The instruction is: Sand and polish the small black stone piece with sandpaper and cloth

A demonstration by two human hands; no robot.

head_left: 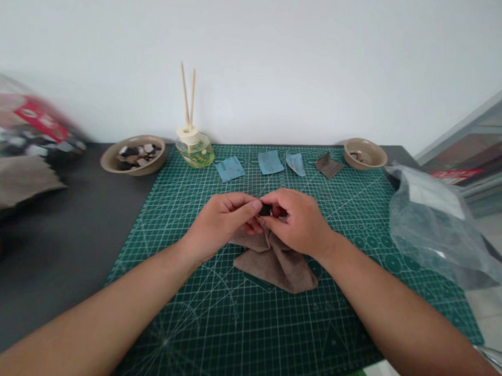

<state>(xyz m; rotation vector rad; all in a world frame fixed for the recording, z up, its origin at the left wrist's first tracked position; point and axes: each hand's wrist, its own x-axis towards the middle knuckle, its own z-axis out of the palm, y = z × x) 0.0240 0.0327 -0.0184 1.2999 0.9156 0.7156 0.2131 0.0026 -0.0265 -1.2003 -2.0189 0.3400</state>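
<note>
Over the middle of the mat, both my hands meet around a small black stone (265, 210). My left hand (225, 215) is closed, its thumb and fingertips pinching the stone's left side. From the other side, my right hand (299, 219) grips the stone with curled fingers and thumb. A brown cloth (278, 266) hangs bunched beneath the hands and spreads onto the mat; its upper part goes up under the right thumb. Which fingers hold the cloth is partly hidden.
A green cutting mat (190, 322) covers the dark table. Behind are a bowl of stones (110, 160), a reed diffuser (196, 149), blue paper pieces (270, 162), a folded brown piece (329, 166) and a second bowl (375, 156). Plastic bags lie left (38, 124) and right (433, 225).
</note>
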